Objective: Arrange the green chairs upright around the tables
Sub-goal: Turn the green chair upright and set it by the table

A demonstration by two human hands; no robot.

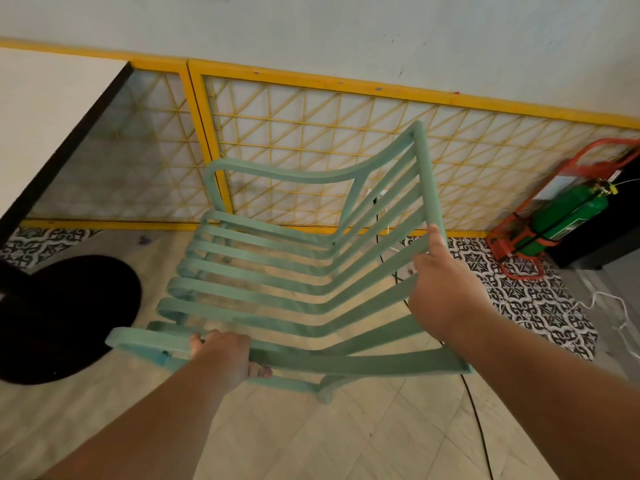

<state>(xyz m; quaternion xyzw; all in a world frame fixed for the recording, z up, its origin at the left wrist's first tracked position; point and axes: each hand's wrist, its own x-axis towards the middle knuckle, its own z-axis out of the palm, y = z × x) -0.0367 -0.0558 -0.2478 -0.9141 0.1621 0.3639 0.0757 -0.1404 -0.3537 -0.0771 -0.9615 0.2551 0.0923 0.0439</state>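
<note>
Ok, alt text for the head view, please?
Two hands hold a green slatted chair: left hand grips the near armrest, right hand grips the backrest's top rail. A white table stands left, a yellow lattice panel lines the wall behind, a green extinguisher far right.

Tabletop (41, 126) and dark base (62, 317) run off the left edge. Fingers of the left hand (225, 355) and right hand (446, 292) are mostly hidden behind the chair (346, 362). Extinguisher (568, 220) label is blurred, unreadable.
</note>
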